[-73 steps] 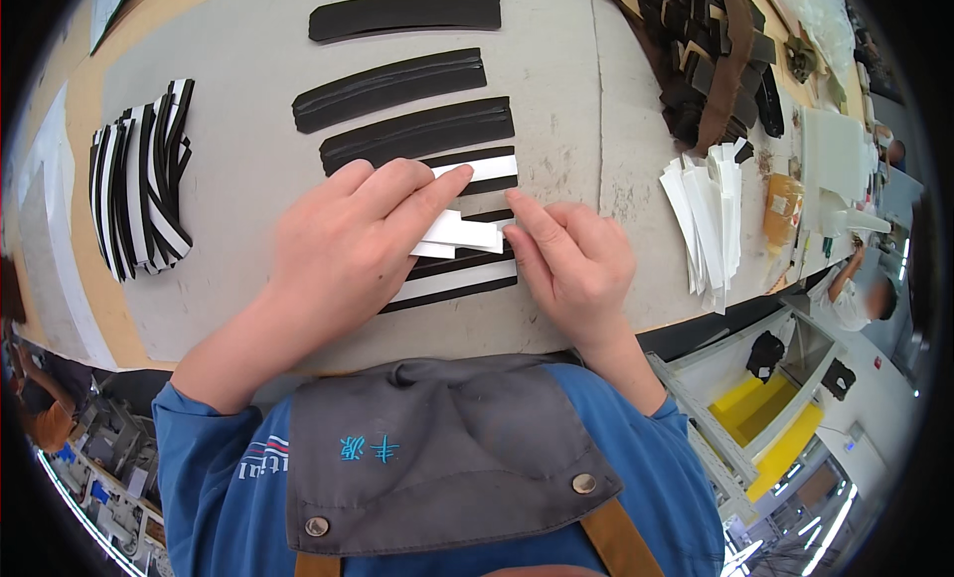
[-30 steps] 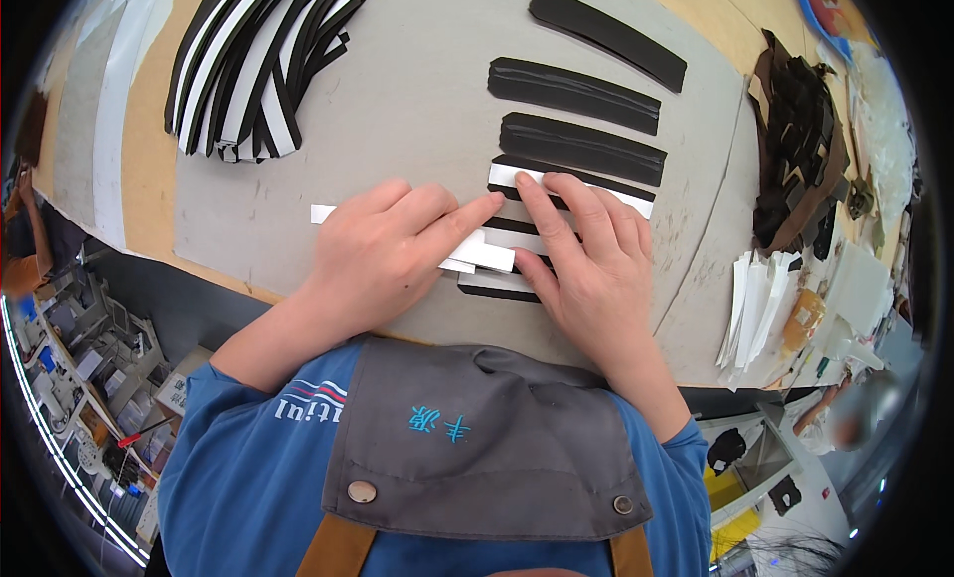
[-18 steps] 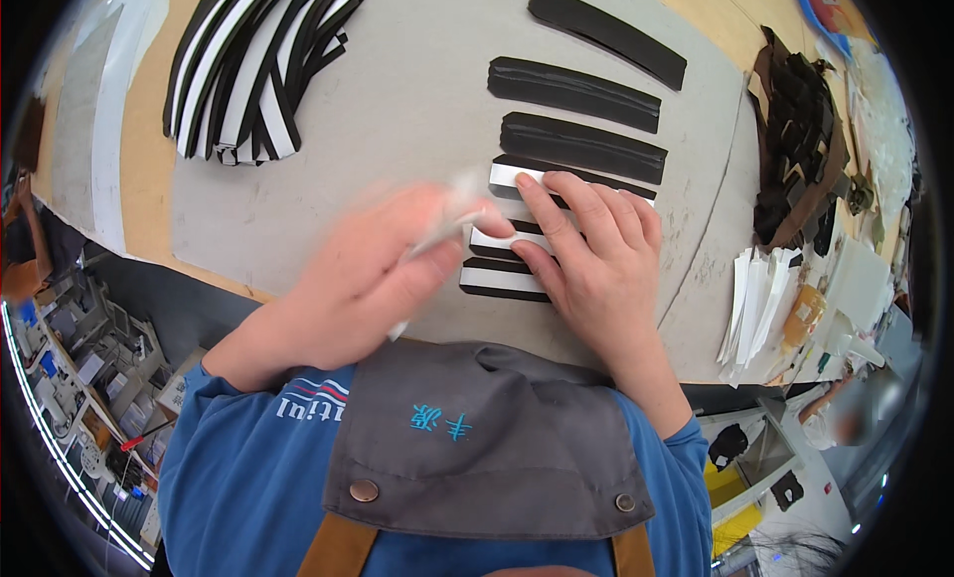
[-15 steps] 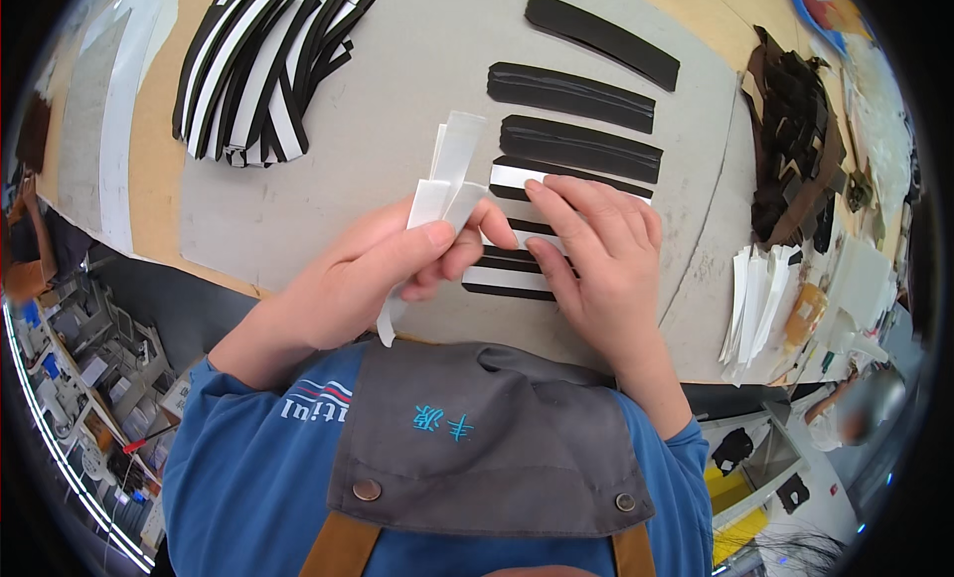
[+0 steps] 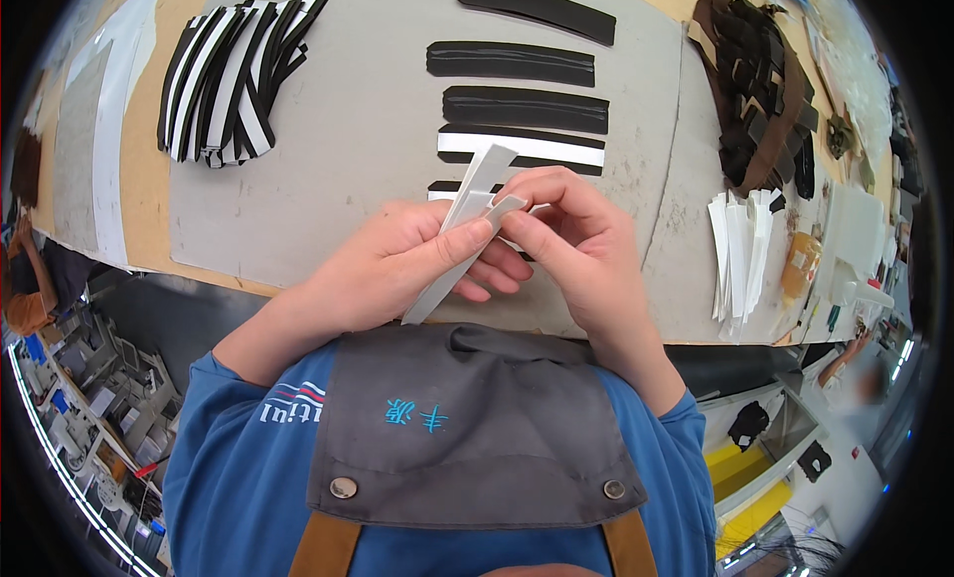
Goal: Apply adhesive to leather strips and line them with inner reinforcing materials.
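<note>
Strips of flat white material [image 5: 477, 191] held in left hand [image 5: 422, 244], one pinched by right hand [image 5: 584, 234], at centre; toward twelve o'clock, white-banded black strip [image 5: 552, 153] seemingly done, three plain black strips [image 5: 512, 63] remaining.

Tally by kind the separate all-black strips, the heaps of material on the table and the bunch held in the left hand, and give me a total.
Separate all-black strips: 3
Black-and-white heap: 1
Dark brown-and-black heap: 1
White strip heap: 1
White bunch in the left hand: 1
Total: 7
</note>
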